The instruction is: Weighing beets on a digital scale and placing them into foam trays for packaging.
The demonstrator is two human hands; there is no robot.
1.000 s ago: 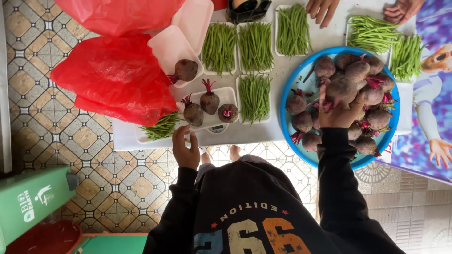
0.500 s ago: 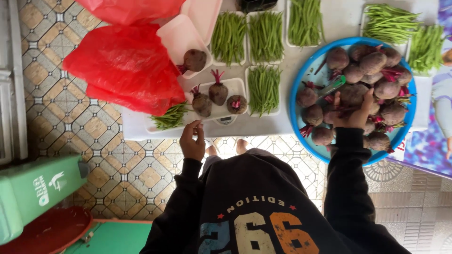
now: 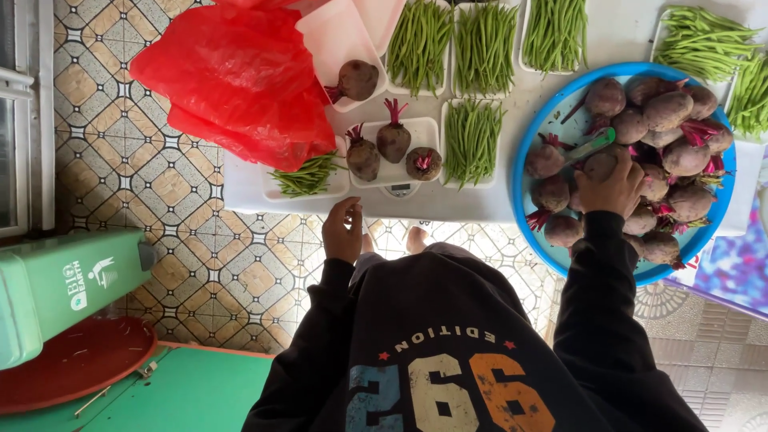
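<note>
Patterned tile floor – white table, blue beet basin.

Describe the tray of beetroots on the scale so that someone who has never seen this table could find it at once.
Start at the white table and find the big red plastic bag at one end. Beside the bag's lower edge sits a white tray on a small scale, near the left hand. It alone holds three beetroots; neighbouring trays hold green beans or one beetroot.
</note>
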